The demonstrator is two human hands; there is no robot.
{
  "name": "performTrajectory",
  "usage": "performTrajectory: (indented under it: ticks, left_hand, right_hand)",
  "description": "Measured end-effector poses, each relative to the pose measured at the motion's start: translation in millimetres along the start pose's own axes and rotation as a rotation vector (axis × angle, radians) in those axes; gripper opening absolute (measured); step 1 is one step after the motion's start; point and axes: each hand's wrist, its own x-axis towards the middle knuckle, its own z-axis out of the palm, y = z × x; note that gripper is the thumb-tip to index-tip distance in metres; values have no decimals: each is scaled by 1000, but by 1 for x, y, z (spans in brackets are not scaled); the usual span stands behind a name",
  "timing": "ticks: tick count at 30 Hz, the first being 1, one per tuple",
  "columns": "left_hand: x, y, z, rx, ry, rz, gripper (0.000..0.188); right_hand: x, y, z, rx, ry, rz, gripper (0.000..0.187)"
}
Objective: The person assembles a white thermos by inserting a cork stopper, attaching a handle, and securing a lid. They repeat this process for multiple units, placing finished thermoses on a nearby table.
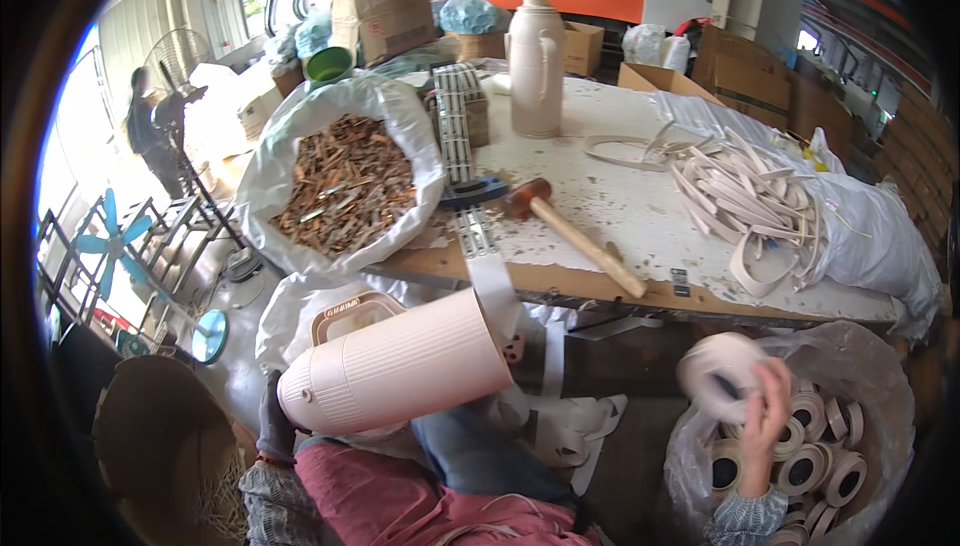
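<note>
A pale pink, ribbed thermos jug casing (400,366) lies tilted across my lap, its wide end to the right and its handle on the upper side. My left hand (275,420), in a dark glove, grips the narrow left end; some fingers are hidden behind it. At the right, my right hand (768,408) holds a pale pink ring-shaped plastic part (722,376) with a dark centre, slightly blurred. Beneath that hand, a clear plastic bag (868,361) contains several similar rings (803,468).
On the white-topped table (600,166) lie a wooden-handled mallet (580,238), a heap of pale strips (745,201) and an upright pink jug (537,71). A white sack (420,136) of brown chips stands left. Another person (155,136) is far left, beyond a blue fan (113,244).
</note>
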Motion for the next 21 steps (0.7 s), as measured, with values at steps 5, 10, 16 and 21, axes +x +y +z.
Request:
performTrajectory:
  ticks: [5,10,16,21]
  left_hand:
    - [-33,5,-37,-43,136,55,49]
    - [-115,-6,-103,77,460,379,38]
    - [-226,-18,-178,555,710,559,26]
    - [-231,-60,-218,-125,615,503,35]
  right_hand:
    - [-45,-123,178,1244,-1281,184,41]
    - [-115,-210,216,1127,-1641,-286,36]
    - [-93,-205,232,1376,-1924,-402,65]
    - [-90,-203,260,1363,-2024,-551,90]
